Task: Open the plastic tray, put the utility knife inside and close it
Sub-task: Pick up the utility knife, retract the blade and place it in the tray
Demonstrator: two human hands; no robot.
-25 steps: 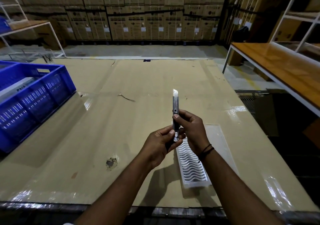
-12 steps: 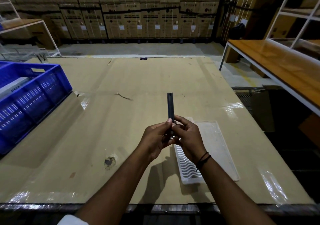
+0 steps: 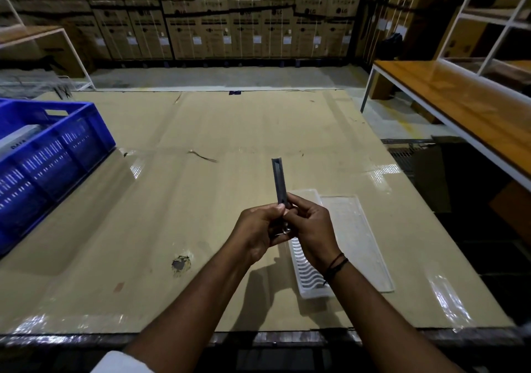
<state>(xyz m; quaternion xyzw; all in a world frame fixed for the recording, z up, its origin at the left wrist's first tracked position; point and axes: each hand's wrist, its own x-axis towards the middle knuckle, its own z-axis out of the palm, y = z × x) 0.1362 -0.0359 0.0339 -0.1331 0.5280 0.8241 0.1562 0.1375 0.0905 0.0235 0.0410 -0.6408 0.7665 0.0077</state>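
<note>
- The plastic tray (image 3: 309, 275) lies open on the cardboard-covered table (image 3: 201, 131), near its front edge and partly hidden under the right forearm.
- Its base is white with wavy ribs along the floor; the stretch that shows holds nothing, and the part under the hands cannot be judged.
- The clear lid (image 3: 356, 237) lies flat just to the right of the base, their long edges side by side; whether they are joined there cannot be told. Nothing rests on the lid.
- The utility knife (image 3: 279, 180) is outside the tray, held upright in the air above the tray's far end, dark body pointing away from the person. No blade is seen at the tip.
- The left hand (image 3: 255, 234) closes its thumb and fingers around the knife's lower end.
- The right hand (image 3: 313, 229) pinches the same lower end from the other side, a dark cord band on its wrist.
- A blue crate (image 3: 54, 154) stands at the table's left edge, well apart from the tray; a pale box (image 3: 17, 139) with dark lettering sits inside it, and the rest of its contents are out of view.
</note>
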